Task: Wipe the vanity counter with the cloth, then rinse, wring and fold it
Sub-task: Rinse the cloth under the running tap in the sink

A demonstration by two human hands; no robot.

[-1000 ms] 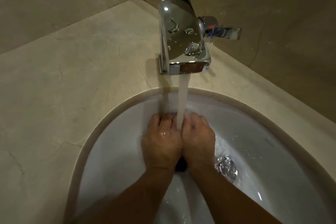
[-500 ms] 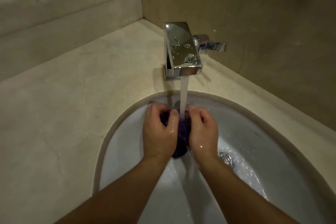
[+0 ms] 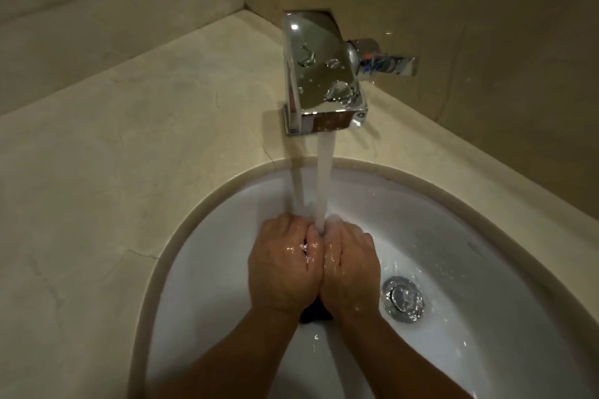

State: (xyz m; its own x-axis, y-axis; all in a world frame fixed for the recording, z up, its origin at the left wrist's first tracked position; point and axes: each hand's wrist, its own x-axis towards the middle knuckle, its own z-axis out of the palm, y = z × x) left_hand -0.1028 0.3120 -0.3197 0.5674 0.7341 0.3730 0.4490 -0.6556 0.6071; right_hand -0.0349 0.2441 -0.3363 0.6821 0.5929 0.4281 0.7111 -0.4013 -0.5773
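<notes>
While water (image 3: 324,178) hits at 12 o'clock, left hand (image 3: 285,266) and right hand (image 3: 351,266) curl round the cloth (image 3: 316,314), peeking at 6; probably sodden, limp, slippery: grip both ends.

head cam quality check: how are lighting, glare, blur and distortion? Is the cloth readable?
Head view: dim, warm light. Hard specular glare on the chrome faucet and wet glints on the left hand and right hand. The water stream smears to white. Wide-angle bends the sink rim. The cloth is only a dark patch between the wrists.
</notes>
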